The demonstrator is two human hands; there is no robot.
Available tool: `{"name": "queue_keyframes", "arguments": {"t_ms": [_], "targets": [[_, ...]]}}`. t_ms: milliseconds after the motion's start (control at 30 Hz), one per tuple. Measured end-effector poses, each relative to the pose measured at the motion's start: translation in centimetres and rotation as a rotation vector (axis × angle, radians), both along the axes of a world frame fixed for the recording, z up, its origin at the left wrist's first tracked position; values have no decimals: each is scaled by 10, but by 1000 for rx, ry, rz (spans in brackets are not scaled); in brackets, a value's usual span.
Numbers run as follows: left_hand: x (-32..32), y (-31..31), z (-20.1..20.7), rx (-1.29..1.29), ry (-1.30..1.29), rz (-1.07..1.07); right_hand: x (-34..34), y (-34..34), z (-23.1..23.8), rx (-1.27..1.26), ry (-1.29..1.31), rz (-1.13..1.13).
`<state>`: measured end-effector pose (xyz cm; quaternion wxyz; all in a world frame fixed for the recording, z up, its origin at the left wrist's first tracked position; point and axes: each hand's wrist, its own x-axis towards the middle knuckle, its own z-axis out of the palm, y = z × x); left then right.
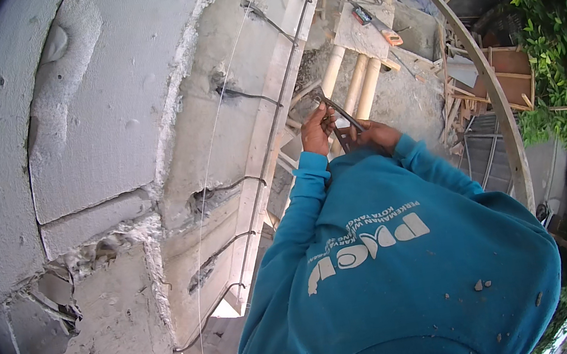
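Note:
My right hand [380, 135] is closed on the handle end of a dark metal tool [343, 110], which looks like a pair of pincers. Its narrow far end points up and left, past my left hand [318, 129]. The fingers of that hand are pinched together close to the tool's head. Whatever lies between them is too small to make out. Both hands are held in front of my chest, at the ends of teal sleeves.
To the left stands a rough block wall with a concrete beam [218, 114], edged by a timber board [267, 136] and looped wires. Ahead, a handsaw [378, 25] lies on a plank [360, 27] over bamboo poles [351, 89]. A long curved timber [489, 78] crosses at right.

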<state>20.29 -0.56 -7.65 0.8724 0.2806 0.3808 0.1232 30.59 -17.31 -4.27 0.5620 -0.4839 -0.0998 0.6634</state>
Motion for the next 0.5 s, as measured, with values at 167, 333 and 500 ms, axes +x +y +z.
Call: {"name": "queue_keyframes", "arguments": {"t_ms": [167, 333, 500], "targets": [[6, -2, 23, 159, 116, -25, -8, 8, 18, 112, 275, -193], [10, 3, 2, 223, 108, 219, 2, 14, 4, 128, 171, -221], [12, 23, -1, 187, -21, 467, -1, 7, -6, -5, -271, -174]]}}
